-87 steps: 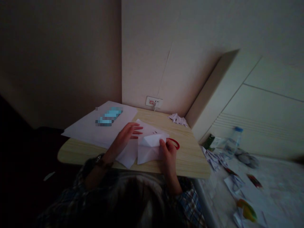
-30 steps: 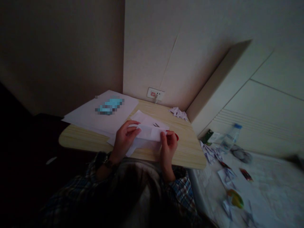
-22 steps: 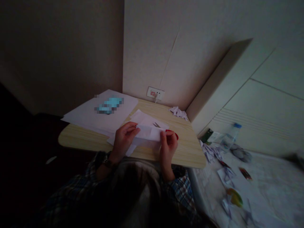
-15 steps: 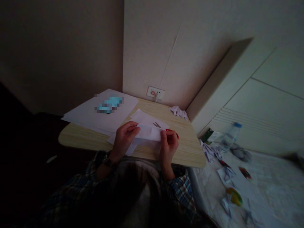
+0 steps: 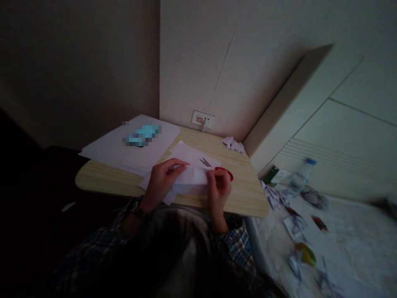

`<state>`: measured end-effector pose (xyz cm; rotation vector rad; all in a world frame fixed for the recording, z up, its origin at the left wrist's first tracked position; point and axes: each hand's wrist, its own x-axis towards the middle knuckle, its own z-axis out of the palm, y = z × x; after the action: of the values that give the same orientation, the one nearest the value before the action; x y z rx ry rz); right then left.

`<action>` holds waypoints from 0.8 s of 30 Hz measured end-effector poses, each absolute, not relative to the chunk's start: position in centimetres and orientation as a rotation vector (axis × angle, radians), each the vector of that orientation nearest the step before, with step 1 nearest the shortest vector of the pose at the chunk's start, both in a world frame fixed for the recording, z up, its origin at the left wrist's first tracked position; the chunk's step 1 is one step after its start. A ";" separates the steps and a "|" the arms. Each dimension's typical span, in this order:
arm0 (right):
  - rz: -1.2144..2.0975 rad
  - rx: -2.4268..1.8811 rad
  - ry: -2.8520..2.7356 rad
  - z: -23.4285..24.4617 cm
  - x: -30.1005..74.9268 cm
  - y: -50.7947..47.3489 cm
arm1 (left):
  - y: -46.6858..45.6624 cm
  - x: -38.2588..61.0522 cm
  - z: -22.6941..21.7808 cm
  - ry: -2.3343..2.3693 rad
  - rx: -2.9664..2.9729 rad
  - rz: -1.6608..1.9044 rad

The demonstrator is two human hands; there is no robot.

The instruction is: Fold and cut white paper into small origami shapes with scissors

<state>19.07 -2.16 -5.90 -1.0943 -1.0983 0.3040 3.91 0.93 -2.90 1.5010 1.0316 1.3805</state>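
Note:
A folded strip of white paper is held level between my two hands, a little above the table's near edge. My left hand pinches its left end between thumb and fingers. At the other end my right hand has its fingers closed on the paper. Behind that hand lies a pair of scissors with red handles, partly covered by the fingers. Loose white sheets rest beneath and beyond the strip on the table.
On the wooden table, a stack of large white sheets bears a blurred-out phone-like object. Folded paper pieces lie at the back right. A wall socket is behind. On the bed at right are a plastic bottle and papers.
My left hand has slid slightly right along the paper strip, bringing my hands closer together. The strip now sits a bit lower and looks shorter between them.

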 end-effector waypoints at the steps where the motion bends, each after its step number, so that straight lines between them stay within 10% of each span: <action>1: 0.308 -1.084 -1.098 -5.9 19.0 -2.2 | 0.9 3.9 -2.9 1.039 1.499 1.389; 24: 0.362 -1.054 -1.191 -5.7 19.5 -1.8 | 1.4 2.4 -2.5 1.047 1.773 1.155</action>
<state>19.52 -1.83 -5.67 -1.0535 -1.1914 0.3622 2.41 1.42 -2.45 1.7727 1.0472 1.1546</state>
